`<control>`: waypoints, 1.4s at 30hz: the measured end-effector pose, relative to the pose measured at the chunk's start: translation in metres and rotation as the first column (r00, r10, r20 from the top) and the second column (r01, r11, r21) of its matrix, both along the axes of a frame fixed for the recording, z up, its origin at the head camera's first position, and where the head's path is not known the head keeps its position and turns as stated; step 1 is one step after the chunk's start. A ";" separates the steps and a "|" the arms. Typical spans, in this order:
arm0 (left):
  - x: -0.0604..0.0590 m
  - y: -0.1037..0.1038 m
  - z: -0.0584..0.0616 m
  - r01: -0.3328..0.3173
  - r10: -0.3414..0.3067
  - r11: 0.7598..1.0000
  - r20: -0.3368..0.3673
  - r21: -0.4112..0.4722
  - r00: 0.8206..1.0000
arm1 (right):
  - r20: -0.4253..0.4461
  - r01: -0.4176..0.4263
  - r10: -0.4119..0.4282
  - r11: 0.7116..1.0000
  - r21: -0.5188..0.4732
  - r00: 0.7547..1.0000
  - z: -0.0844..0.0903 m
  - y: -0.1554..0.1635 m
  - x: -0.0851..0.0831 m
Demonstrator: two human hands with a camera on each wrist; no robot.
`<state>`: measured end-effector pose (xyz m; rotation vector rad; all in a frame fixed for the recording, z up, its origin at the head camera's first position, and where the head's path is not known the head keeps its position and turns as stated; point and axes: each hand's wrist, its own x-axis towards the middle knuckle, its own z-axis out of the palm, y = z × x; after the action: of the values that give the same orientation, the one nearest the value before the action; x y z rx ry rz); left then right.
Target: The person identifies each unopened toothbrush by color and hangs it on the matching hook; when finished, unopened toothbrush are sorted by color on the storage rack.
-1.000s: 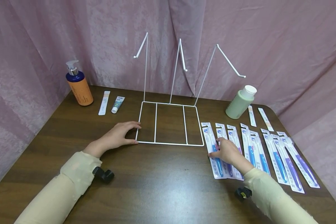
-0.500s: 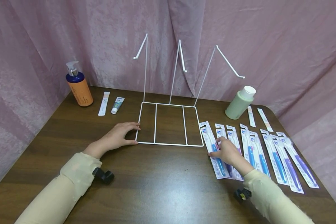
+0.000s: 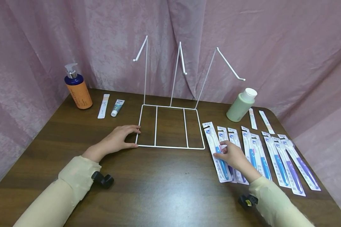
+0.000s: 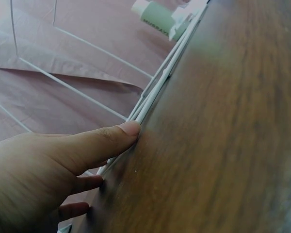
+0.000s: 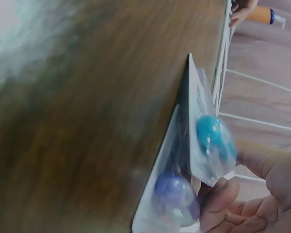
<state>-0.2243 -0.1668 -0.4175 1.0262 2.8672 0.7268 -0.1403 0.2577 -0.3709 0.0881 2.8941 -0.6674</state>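
In the head view my right hand (image 3: pixel 234 156) pinches the leftmost packaged toothbrush (image 3: pixel 217 151), a blue-handled one in a clear pack on a white card. The right wrist view shows this pack tilted, one edge raised above the neighbouring purple-handled packaged toothbrush (image 5: pixel 172 191). My left hand (image 3: pixel 115 138) rests at the front left corner of a white wire display rack (image 3: pixel 170 147). Its thumb touches the frame, and the other fingers lie extended by the left bar. Three upright arms with hooked ends rise from the rack's back.
More packaged toothbrushes (image 3: pixel 284 164) lie fanned out at the right. Behind them stand a green bottle (image 3: pixel 241 104) and two slim sachets (image 3: pixel 266 122). An orange pump bottle (image 3: pixel 79 91), another sachet (image 3: pixel 103 106) and a small toothpaste tube (image 3: pixel 117 107) occupy the back left.
The leftmost toothbrush pack has turned slightly, its top end swinging left, and its edge has come up in my right hand's pinch. My left hand stays at the rack.
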 end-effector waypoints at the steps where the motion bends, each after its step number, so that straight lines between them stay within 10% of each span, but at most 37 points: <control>1: 0.000 0.000 0.000 0.000 0.000 1.000 0.002 0.000 1.000 | -0.010 0.000 0.000 1.000 -0.008 1.000 0.001 0.001 0.001; 28: 0.002 0.000 0.002 -0.001 0.001 1.000 0.009 0.000 1.000 | -0.320 0.026 -0.095 0.976 -0.214 0.942 0.023 0.006 0.020; 42: 0.001 -0.001 0.001 -0.007 0.007 1.000 0.014 -0.025 1.000 | -0.574 -0.084 -0.114 0.948 -0.307 0.811 0.041 0.008 0.043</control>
<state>-0.2234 -0.1682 -0.4169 1.0048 2.8617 0.6932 -0.0973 0.2652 -0.3295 -0.1719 3.2967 -1.3760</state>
